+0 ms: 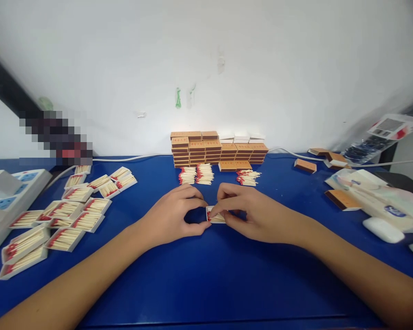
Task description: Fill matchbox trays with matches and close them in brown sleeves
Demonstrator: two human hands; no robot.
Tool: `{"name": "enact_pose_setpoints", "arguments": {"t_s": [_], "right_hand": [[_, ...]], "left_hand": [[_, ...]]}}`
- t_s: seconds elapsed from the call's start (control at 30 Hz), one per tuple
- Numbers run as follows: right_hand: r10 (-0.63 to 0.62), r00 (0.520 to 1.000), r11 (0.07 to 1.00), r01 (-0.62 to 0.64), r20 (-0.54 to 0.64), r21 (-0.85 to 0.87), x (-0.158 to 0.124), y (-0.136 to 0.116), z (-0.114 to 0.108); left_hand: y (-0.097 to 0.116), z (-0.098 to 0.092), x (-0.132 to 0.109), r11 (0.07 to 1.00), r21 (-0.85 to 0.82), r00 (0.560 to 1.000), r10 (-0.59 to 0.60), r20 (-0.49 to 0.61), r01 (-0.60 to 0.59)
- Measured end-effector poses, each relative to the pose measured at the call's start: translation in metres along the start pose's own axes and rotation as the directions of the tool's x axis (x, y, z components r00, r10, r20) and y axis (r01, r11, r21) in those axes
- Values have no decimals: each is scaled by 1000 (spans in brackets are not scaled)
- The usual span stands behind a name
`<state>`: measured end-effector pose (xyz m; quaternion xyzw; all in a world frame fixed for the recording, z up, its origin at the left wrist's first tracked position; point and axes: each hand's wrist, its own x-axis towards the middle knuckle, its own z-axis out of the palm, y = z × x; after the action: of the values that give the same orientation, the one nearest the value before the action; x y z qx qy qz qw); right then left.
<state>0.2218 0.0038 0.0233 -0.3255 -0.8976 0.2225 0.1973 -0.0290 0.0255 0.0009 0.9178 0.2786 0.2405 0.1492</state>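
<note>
A small white matchbox tray [208,210] with red-tipped matches [218,218] lies on the blue table between my hands. My left hand [174,211] curves round the tray's left end, thumb at the near side and fingers at the far side. My right hand [256,213] is closed over the tray's right part, its fingertips down on the matches; the tray's right end is hidden beneath it. Just beyond my hands lie loose match piles, two at the left [196,175] and one at the right [248,177].
Stacked brown matchboxes [204,149] stand against the wall. Several match-filled trays [65,239] spread over the left, beside a power strip [24,192]. At the right lie loose matchboxes [305,166], a tissue pack [382,197] and a white case [383,229]. A white cable [134,158] runs along the wall.
</note>
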Motion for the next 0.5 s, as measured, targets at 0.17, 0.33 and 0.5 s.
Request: {"name": "enact_pose_setpoints", "arguments": {"t_s": [0.17,0.33,0.5], "right_hand": [[40,999,998,-41,-12,-44,1,4,-9],[119,992,992,-117,32,-43,2,5,-7],[168,985,985,-166,29,-54,3,6,-1]], "left_hand": [[-1,1,-1,1000,0,1000,0,-18,0],[0,0,-2,1000,-4,1000,18,-26,-18],[2,-1,-1,1000,2,999,25,-21,-25]]}}
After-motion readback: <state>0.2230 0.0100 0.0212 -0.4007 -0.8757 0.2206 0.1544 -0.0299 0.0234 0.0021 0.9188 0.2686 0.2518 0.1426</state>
